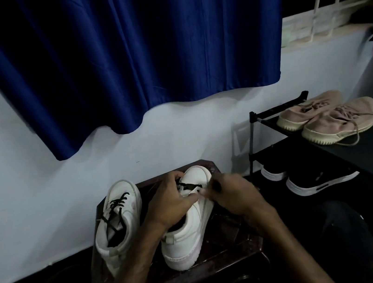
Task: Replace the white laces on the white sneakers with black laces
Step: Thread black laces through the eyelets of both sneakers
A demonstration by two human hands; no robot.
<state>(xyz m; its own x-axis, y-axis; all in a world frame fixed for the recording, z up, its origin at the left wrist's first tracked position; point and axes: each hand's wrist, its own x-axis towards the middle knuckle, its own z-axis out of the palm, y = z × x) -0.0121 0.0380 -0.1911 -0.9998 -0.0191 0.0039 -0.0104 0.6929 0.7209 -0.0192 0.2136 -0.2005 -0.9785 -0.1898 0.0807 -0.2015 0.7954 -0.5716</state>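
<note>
On a dark wooden stool (234, 251), a left hand (172, 199) grips a white leather sneaker (195, 233) while the right hand (233, 195) pinches its thin black lace (191, 186), which could skip an eyelet in the dim light.

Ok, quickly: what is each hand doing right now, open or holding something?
Left hand: fingers curled over the white sneaker on the right, gripping its upper.
Right hand: pinches what looks like the end of the black lace.
</note>
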